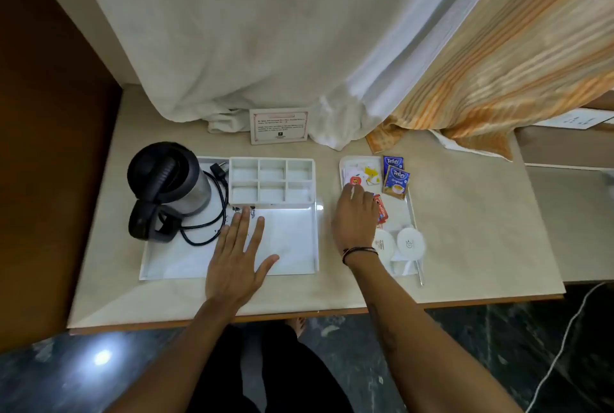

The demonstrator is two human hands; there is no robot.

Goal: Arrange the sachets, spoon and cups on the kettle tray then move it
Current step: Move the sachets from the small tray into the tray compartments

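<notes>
A white kettle tray (299, 266) lies on the table with a black kettle (169, 186) at its left and a rack of small compartments (271, 181) at its back. My left hand (237, 256) rests flat and open on the tray's floor. To the right, a smaller white tray (410, 210) holds two blue tea sachets (395, 178), a red sachet (382, 210), white and yellow sachets (363, 173), two upside-down white cups (410, 243) and a spoon (420, 274). My right hand (354, 220) lies over this tray's sachets; its fingertips pinch a small white sachet (352, 191).
The kettle's black cord and plug (217, 193) lie coiled on the kettle tray. A framed notice card (278, 126) stands at the back. White and orange curtains (299, 47) hang down onto the table. A brown wall panel (50, 146) borders the left side.
</notes>
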